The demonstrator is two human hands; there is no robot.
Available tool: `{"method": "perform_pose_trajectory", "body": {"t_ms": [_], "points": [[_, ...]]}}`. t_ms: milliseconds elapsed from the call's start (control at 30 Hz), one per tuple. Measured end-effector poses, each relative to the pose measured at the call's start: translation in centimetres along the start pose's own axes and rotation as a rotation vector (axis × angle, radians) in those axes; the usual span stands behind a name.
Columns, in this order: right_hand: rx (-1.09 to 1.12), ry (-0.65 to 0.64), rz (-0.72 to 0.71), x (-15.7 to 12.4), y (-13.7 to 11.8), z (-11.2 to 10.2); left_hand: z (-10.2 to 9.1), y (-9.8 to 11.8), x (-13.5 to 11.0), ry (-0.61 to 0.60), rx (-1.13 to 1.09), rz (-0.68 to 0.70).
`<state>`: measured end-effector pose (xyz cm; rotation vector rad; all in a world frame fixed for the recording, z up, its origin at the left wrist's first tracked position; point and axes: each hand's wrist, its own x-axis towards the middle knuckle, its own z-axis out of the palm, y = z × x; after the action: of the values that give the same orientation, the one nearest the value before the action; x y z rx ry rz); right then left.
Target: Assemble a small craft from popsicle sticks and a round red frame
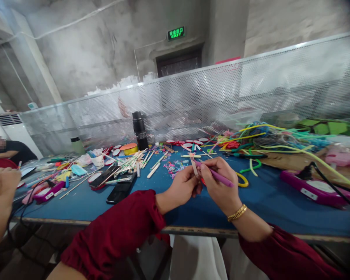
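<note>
My left hand [182, 187] is closed on a short wooden craft stick [194, 167] that stands up from its fingers. My right hand [220, 182] pinches a purple pipe cleaner [217, 175], which lies across the stick and points down to the right. Both hands hover together over the blue table [265, 202], near its front edge. A gold bracelet [237, 213] circles my right wrist. Dark red sleeves cover both forearms.
Loose wooden sticks [134, 161], two phones [121, 189], a black flask [140, 130], a heap of coloured pipe cleaners [262, 140] and a purple glue gun [315, 188] with a black cable lie around. Another person's hand [2, 181] works at the left. A perforated metal screen [221, 93] backs the table.
</note>
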<state>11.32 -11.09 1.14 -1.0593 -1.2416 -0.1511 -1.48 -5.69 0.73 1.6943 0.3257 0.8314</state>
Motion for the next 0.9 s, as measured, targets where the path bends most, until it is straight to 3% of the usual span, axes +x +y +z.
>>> {"method": "perform_pose_trajectory", "body": {"t_ms": [900], "points": [[-0.029, 0.045, -0.061, 0.05, 0.61, 0.17, 0.06, -0.1, 0.0, -0.028, -0.01, 0.01]]}}
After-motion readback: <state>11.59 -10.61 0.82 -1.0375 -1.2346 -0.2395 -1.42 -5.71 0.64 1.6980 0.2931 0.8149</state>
